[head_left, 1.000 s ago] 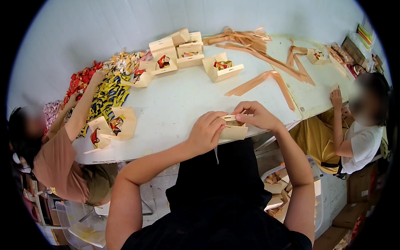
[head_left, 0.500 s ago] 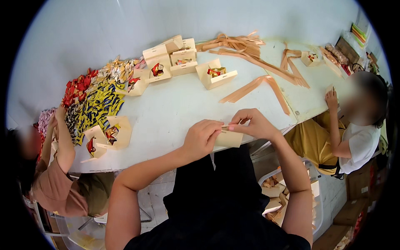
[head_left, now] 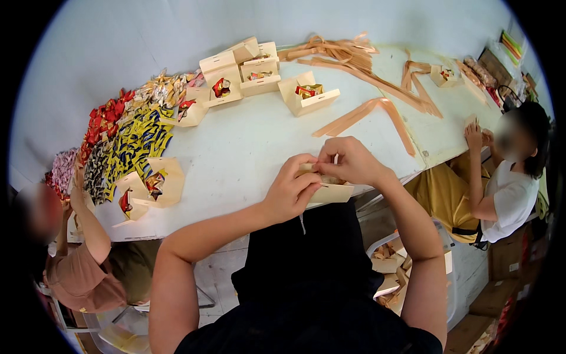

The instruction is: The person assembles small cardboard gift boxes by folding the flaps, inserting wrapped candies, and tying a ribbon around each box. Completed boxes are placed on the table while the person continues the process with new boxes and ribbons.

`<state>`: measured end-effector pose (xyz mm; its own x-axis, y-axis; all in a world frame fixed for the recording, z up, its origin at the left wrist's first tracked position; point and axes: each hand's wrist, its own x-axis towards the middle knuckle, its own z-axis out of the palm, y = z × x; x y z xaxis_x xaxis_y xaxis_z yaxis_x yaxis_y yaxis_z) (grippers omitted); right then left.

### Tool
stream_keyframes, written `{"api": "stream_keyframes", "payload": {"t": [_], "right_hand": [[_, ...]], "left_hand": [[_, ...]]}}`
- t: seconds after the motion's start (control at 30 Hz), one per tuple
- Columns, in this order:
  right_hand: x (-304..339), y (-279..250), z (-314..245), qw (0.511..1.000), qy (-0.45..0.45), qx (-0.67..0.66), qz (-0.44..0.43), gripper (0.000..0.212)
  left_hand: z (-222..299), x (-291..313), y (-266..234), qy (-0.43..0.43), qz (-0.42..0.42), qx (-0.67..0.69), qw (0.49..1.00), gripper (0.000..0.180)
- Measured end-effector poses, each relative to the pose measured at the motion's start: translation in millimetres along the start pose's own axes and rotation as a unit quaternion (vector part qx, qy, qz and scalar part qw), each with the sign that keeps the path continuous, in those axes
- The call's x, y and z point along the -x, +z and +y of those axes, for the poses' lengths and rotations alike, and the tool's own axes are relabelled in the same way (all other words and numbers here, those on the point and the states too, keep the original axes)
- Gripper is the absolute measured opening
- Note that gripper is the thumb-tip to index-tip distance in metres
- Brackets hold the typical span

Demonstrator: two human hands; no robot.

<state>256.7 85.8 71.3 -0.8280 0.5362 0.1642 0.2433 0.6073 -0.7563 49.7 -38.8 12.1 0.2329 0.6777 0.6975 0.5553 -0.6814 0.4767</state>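
The person's left hand [head_left: 293,187] is closed around the left end of a small cream box [head_left: 333,193], fingers bent over it. The right hand [head_left: 352,162] is narrowed, thumb and fingertips together at the far edge of the same box; whether they pinch its wall cannot be told. The box is at the near edge of the white table [head_left: 236,159], between both hands.

Farther off, an open box [head_left: 311,105] with wrapped sweets inside sits left of a folded tan ribbon bundle [head_left: 359,115]. On the left, yellow-and-blue wrapped sweets [head_left: 138,141] lie beside red wrapped sweets [head_left: 106,123]. A co-worker in a brown top [head_left: 85,283] sits left; another in a white top [head_left: 519,194] sits right.
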Motion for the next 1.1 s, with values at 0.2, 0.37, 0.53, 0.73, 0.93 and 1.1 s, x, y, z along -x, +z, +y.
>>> {"api": "stream_keyframes", "payload": {"t": [0.2,0.37,0.53,0.73,0.93,1.1], "right_hand": [[23,-3,-1,0.997,-0.027,-0.073,-0.002,0.032],[35,20,-8,0.998,-0.032,0.005,0.062,0.027],[30,22,12,0.995,-0.021,-0.085,0.055,0.020],[16,17,19,0.992,-0.013,-0.121,0.023,0.020],[22,17,-2,0.993,-0.014,-0.093,0.073,0.021],[40,18,-10,0.992,-0.061,0.047,0.098,0.018]], "left_hand": [[-4,2,4,-0.034,0.046,0.011,0.998,0.009],[-7,8,6,-0.043,0.053,0.025,0.997,0.012],[-11,-2,-7,-0.173,0.021,0.148,0.973,0.032],[-25,-3,-13,-0.246,-0.119,0.235,0.933,0.051],[-23,-2,-13,-0.246,-0.099,0.220,0.939,0.053],[-25,1,-12,-0.231,-0.095,0.194,0.949,0.055]]}}
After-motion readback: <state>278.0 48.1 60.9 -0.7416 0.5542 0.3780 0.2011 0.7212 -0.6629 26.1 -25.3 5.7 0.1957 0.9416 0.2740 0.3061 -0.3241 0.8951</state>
